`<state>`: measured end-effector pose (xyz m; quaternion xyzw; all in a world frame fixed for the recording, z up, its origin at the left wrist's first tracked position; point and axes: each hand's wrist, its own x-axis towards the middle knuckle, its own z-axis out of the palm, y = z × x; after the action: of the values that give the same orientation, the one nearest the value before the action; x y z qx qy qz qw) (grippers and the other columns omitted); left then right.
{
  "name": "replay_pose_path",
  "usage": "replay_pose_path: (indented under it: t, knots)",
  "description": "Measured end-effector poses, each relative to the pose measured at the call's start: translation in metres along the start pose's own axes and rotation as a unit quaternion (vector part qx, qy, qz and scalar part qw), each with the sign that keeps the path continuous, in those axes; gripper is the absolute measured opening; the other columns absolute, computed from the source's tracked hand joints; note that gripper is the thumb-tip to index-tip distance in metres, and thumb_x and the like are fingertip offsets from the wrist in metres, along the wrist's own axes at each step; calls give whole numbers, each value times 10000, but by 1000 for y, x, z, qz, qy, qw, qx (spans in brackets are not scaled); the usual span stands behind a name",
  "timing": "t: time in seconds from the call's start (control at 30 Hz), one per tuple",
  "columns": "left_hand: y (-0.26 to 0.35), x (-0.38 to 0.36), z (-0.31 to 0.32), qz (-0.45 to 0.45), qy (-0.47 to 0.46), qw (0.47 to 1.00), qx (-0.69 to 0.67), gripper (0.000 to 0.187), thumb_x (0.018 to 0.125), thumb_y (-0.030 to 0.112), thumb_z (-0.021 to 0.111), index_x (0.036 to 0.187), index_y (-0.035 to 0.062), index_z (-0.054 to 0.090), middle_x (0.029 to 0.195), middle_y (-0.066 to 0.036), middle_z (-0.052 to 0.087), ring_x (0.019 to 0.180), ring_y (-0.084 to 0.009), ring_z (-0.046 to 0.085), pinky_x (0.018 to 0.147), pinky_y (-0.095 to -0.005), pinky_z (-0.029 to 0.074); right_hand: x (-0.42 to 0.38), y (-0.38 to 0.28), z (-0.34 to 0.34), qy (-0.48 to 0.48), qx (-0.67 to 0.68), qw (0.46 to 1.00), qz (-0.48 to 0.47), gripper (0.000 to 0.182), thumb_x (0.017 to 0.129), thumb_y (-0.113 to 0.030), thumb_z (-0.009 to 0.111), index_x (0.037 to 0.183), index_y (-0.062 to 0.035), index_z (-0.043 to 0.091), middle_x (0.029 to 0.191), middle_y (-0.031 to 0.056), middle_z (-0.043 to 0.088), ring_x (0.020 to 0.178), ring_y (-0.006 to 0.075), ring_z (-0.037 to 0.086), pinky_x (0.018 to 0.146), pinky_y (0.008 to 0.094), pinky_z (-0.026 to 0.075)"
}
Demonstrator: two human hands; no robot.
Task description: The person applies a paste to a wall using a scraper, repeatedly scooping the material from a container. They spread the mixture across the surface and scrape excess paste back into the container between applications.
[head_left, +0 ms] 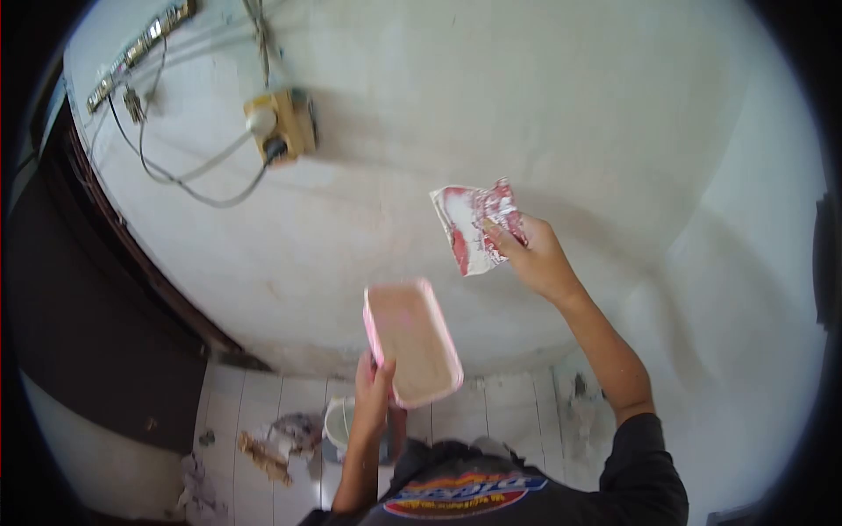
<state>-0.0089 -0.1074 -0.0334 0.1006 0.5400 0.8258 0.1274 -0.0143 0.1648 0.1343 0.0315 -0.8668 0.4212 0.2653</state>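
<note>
- Scraper [475,226], a flat red card smeared white with filler, is being pinched between the right hand [537,259]'s thumb and fingers, its edge hovering just off the wall [526,105]; contact is unclear.
- Tub [412,342], pink and shallow, is sitting below and left of the scraper, the left hand [373,394] clamping its lower edge; beige filler is coating the inside.
- Wall is looking pale and mostly smoothed already, so I judge the skimming well along, with the patch by the scraper in hand.
- Socket box [282,124] with trailing cables is hanging up and left of the scraper.
- Bucket [338,425] and rubble are lying on the tiled floor well below.
</note>
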Motion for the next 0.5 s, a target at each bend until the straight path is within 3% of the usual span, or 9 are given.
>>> replay_pose_path:
  t: [0.03, 0.07, 0.17, 0.33, 0.43, 0.5]
  knots:
    - [2, 2, 2, -5, -3, 1000, 6, 551, 939, 281, 620, 1339, -47, 430, 1217, -118, 568, 1122, -165, 530, 970, -312, 422, -17, 8, 9, -19, 243, 963, 112, 217, 954, -209, 625, 1038, -11, 659, 932, 31, 682, 860, 176, 647, 806, 326, 505]
    - [5, 5, 5, -11, -6, 1000, 11, 553, 940, 286, 621, 1339, -47, 432, 1211, -114, 574, 1115, -162, 533, 966, -311, 424, -33, 13, 17, -26, 313, 934, 167, 281, 961, -242, 626, 1103, 1, 639, 1018, 42, 674, 951, 108, 632, 843, 287, 504]
    - [14, 12, 14, -21, -19, 999, 28, 568, 940, 292, 623, 1352, -45, 424, 1221, -122, 577, 1110, -166, 543, 960, -313, 432, -71, 19, 39, -14, 414, 867, 276, 295, 950, -218, 639, 1127, 19, 630, 1035, 41, 674, 922, 100, 631, 825, 273, 505]
    - [15, 18, 16, 10, -31, 999, 41, 590, 939, 288, 619, 1367, -58, 408, 1231, -159, 576, 1128, -193, 559, 957, -323, 444, -105, 63, 50, 1, 421, 861, 286, 329, 942, -195, 650, 1175, 33, 606, 1098, 55, 668, 945, 97, 627, 835, 282, 507]
    - [12, 17, 13, -1, -27, 1000, 12, 616, 933, 320, 617, 1364, -67, 410, 1232, -161, 576, 1132, -193, 557, 955, -323, 447, -109, 67, 31, 85, 361, 892, 258, 313, 947, -186, 642, 1164, 39, 620, 1082, 53, 675, 953, 98, 626, 848, 283, 507]
    - [15, 19, 11, -15, -22, 999, 33, 642, 927, 365, 608, 1355, -75, 421, 1233, -161, 576, 1135, -188, 555, 953, -318, 447, -105, 57, 19, 91, 212, 962, 144, 293, 969, -191, 614, 1138, 47, 638, 1074, 52, 680, 985, 89, 613, 850, 273, 494]
